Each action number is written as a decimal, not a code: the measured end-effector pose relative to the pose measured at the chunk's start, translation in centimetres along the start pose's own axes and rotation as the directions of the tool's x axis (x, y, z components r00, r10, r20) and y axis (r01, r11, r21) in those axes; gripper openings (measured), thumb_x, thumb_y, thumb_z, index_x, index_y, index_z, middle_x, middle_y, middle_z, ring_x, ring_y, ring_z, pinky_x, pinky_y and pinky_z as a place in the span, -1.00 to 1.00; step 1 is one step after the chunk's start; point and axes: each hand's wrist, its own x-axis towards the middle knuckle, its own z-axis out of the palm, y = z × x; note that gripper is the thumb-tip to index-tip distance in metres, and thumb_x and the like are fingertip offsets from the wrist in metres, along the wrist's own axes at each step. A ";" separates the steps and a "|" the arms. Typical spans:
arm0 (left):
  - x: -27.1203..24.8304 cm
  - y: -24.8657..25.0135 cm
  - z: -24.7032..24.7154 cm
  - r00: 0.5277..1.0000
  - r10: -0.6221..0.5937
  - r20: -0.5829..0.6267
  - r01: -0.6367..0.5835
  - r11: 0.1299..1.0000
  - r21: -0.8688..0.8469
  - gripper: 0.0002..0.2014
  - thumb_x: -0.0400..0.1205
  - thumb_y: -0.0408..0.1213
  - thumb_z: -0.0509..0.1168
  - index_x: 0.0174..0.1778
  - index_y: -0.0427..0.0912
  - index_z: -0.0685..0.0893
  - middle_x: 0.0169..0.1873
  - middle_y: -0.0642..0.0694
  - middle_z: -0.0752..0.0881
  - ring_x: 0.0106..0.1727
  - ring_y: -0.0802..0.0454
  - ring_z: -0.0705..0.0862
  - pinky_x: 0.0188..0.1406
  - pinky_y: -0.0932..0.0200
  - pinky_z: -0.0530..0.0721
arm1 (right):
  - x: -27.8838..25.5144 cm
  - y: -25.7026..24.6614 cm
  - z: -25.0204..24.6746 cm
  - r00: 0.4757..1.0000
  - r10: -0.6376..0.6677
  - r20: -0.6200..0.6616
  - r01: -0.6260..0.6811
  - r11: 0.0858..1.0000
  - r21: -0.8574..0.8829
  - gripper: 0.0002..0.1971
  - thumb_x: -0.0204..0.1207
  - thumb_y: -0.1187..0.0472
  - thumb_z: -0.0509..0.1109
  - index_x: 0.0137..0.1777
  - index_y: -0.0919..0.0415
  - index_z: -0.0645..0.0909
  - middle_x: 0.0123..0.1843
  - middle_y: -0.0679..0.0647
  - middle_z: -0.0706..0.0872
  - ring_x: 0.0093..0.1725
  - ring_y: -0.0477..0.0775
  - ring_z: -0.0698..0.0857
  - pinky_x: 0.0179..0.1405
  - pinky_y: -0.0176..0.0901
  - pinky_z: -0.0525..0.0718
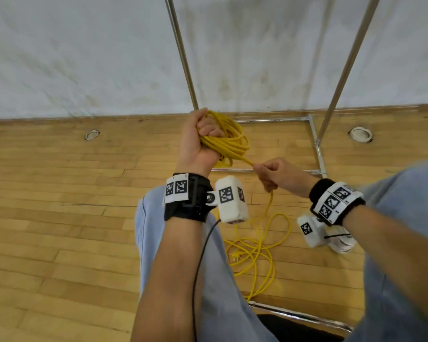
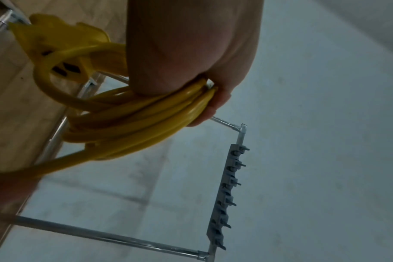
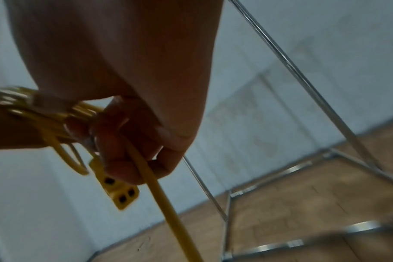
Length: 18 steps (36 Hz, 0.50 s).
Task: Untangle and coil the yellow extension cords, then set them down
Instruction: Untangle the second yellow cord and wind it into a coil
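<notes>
Head view: left hand (image 1: 200,141) clenched round a coiled bundle of yellow cord (image 1: 229,141), held up over the wooden floor (image 1: 59,218) — right hand (image 1: 278,175) pinches the strand leading off it; loose loops (image 1: 257,250) lie on the floor between the knees.
Left wrist view: fingers (image 2: 215,104) wrap the coils; socket end (image 2: 63,53) hangs beside them.
Right wrist view: strand (image 3: 159,191) runs through curled fingers (image 3: 121,164) — metal rack (image 3: 303,85) behind.

no readable text, wrist bands (image 1: 336,202) bear only coded squares
</notes>
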 end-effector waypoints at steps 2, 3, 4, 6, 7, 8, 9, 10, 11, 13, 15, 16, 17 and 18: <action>0.1 0.4 0.2 0.998 -0.056 0.042 0.053 0.996 0.073 -0.68 0.69 -0.39 0.22 -0.41 -0.10 0.41 -0.68 0.11 0.36 -0.73 0.23 0.33 -0.64 0.40 0.26 | 1.0 1.5 -0.4 0.996 0.090 0.005 -0.090 0.993 0.070 -0.35 0.30 -0.44 0.58 -0.34 0.14 0.44 -0.43 0.04 0.34 -0.46 -0.01 0.43 -0.30 -0.09 0.56; 0.0 0.5 0.3 0.994 -0.089 0.056 0.082 0.989 0.120 -0.69 0.65 -0.39 0.23 -0.43 -0.11 0.44 -0.68 0.12 0.36 -0.72 0.23 0.33 -0.62 0.41 0.24 | 1.5 2.3 -0.9 0.991 0.131 0.015 -0.131 0.987 0.089 -0.30 0.17 -0.49 0.64 -0.34 0.12 0.44 -0.42 0.04 0.33 -0.44 0.00 0.43 -0.30 -0.11 0.57; -0.1 0.7 0.3 0.991 -0.119 0.061 0.107 0.979 0.174 -0.70 0.62 -0.40 0.23 -0.45 -0.12 0.45 -0.67 0.13 0.36 -0.72 0.23 0.33 -0.61 0.40 0.22 | 2.0 2.8 -1.4 0.985 0.172 0.024 -0.173 0.981 0.093 -0.27 0.09 -0.50 0.68 -0.34 0.12 0.44 -0.41 0.04 0.33 -0.43 0.01 0.43 -0.29 -0.13 0.57; -0.4 0.8 0.5 0.985 -0.165 0.052 0.141 0.940 0.312 -0.67 0.61 -0.41 0.22 -0.48 -0.10 0.43 -0.67 0.15 0.33 -0.72 0.24 0.30 -0.64 0.38 0.21 | 2.7 2.7 -2.6 0.971 0.239 0.027 -0.240 0.969 0.056 -0.30 0.09 -0.48 0.69 -0.40 0.10 0.44 -0.41 0.06 0.34 -0.40 0.04 0.40 -0.28 -0.13 0.53; -0.6 0.8 0.5 0.981 -0.186 0.046 0.154 0.908 0.390 -0.65 0.63 -0.41 0.19 -0.50 -0.09 0.42 -0.67 0.15 0.31 -0.73 0.24 0.29 -0.66 0.38 0.20 | 3.0 2.3 -3.3 0.963 0.269 0.020 -0.269 0.963 0.012 -0.34 0.15 -0.46 0.66 -0.45 0.08 0.45 -0.43 0.05 0.35 -0.40 0.05 0.37 -0.28 -0.14 0.50; -0.8 0.8 0.5 0.977 -0.209 0.041 0.167 0.871 0.462 -0.63 0.64 -0.42 0.16 -0.51 -0.08 0.43 -0.67 0.15 0.31 -0.73 0.24 0.28 -0.66 0.38 0.19 | 3.3 1.6 -3.9 0.954 0.300 0.013 -0.299 0.953 -0.047 -0.38 0.19 -0.45 0.63 -0.50 0.06 0.47 -0.46 0.04 0.37 -0.42 0.04 0.35 -0.31 -0.15 0.47; -0.9 0.7 0.4 0.972 -0.234 0.033 0.184 0.835 0.519 -0.63 0.65 -0.42 0.14 -0.50 -0.07 0.43 -0.67 0.15 0.31 -0.73 0.25 0.28 -0.67 0.38 0.20 | 3.8 0.7 -4.6 0.945 0.327 0.006 -0.324 0.940 -0.107 -0.40 0.22 -0.45 0.60 -0.52 0.05 0.50 -0.47 0.04 0.38 -0.44 0.03 0.33 -0.35 -0.16 0.43; -1.0 0.6 0.3 0.965 -0.263 0.023 0.206 0.806 0.555 -0.65 0.66 -0.42 0.14 -0.46 -0.07 0.42 -0.67 0.15 0.32 -0.73 0.25 0.28 -0.68 0.38 0.21 | 4.3 -0.2 -5.3 0.939 0.345 0.005 -0.340 0.928 -0.150 -0.43 0.25 -0.42 0.61 -0.51 0.05 0.54 -0.47 0.04 0.40 -0.46 0.02 0.32 -0.40 -0.17 0.38; -1.1 0.5 0.2 0.956 -0.293 0.011 0.234 0.786 0.572 -0.67 0.67 -0.42 0.13 -0.42 -0.06 0.41 -0.67 0.15 0.32 -0.73 0.26 0.29 -0.68 0.39 0.23 | 4.8 -1.1 -5.8 0.936 0.353 0.009 -0.346 0.922 -0.172 -0.50 0.29 -0.36 0.64 -0.46 0.04 0.59 -0.47 0.04 0.41 -0.48 0.01 0.31 -0.45 -0.18 0.33; -1.2 0.2 -0.1 0.937 -0.348 -0.018 0.293 0.758 0.584 -0.70 0.67 -0.42 0.14 -0.38 -0.06 0.38 -0.67 0.15 0.33 -0.73 0.25 0.30 -0.70 0.39 0.26 | 5.8 -2.8 -6.8 0.936 0.351 0.001 -0.344 0.920 -0.189 -0.64 0.38 -0.18 0.65 -0.29 0.06 0.64 -0.47 0.02 0.46 -0.51 -0.03 0.30 -0.51 -0.20 0.27; -1.2 -0.4 -0.4 0.925 -0.378 -0.035 0.322 0.731 0.602 -0.70 0.65 -0.41 0.17 -0.40 -0.06 0.40 -0.68 0.14 0.32 -0.75 0.25 0.30 -0.71 0.39 0.26 | 6.6 -3.8 -7.6 0.936 0.351 -0.014 -0.348 0.923 -0.166 -0.68 0.50 -0.05 0.61 -0.19 0.11 0.56 -0.49 0.02 0.49 -0.56 -0.06 0.27 -0.58 -0.25 0.23; -1.2 -0.7 -0.5 0.922 -0.386 -0.041 0.326 0.714 0.619 -0.70 0.64 -0.40 0.19 -0.42 -0.07 0.44 -0.68 0.14 0.32 -0.75 0.25 0.29 -0.71 0.39 0.24 | 7.1 -4.0 -7.9 0.933 0.359 -0.010 -0.357 0.924 -0.136 -0.69 0.57 -0.01 0.57 -0.18 0.12 0.52 -0.50 0.02 0.49 -0.58 -0.09 0.26 -0.60 -0.28 0.22; -1.3 -1.1 -0.6 0.919 -0.391 -0.047 0.328 0.693 0.642 -0.70 0.63 -0.38 0.21 -0.44 -0.08 0.47 -0.68 0.13 0.31 -0.75 0.25 0.28 -0.70 0.38 0.21 | 7.4 -4.1 -8.1 0.927 0.376 -0.003 -0.374 0.922 -0.103 -0.71 0.64 0.00 0.51 -0.15 0.13 0.51 -0.50 0.02 0.49 -0.61 -0.11 0.25 -0.62 -0.31 0.22; -1.3 -1.6 -0.7 0.918 -0.392 -0.056 0.326 0.668 0.669 -0.70 0.63 -0.37 0.22 -0.45 -0.08 0.48 -0.68 0.13 0.31 -0.75 0.25 0.27 -0.70 0.36 0.19 | 7.7 -4.5 -8.1 0.917 0.399 0.000 -0.398 0.915 -0.072 -0.72 0.69 -0.01 0.45 -0.09 0.16 0.51 -0.51 0.01 0.51 -0.62 -0.13 0.27 -0.63 -0.33 0.24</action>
